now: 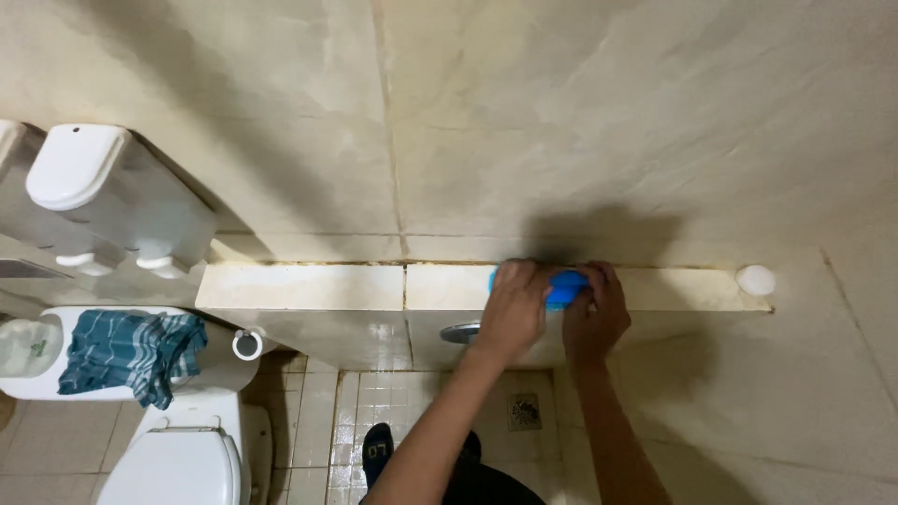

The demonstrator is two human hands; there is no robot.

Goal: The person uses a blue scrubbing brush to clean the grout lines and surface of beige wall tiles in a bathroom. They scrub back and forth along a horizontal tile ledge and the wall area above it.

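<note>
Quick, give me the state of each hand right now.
Left hand: closed on the blue scrubber on the tiled ledge.
Right hand: pressed on the same scrubber.

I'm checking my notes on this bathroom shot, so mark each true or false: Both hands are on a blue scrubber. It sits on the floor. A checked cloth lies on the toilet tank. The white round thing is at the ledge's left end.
1. True: left hand and right hand press the blue scrubbing pad.
2. False: it is on the cream tiled ledge.
3. True: teal checked cloth, white toilet tank.
4. False: the white round object is at the right end.
</note>
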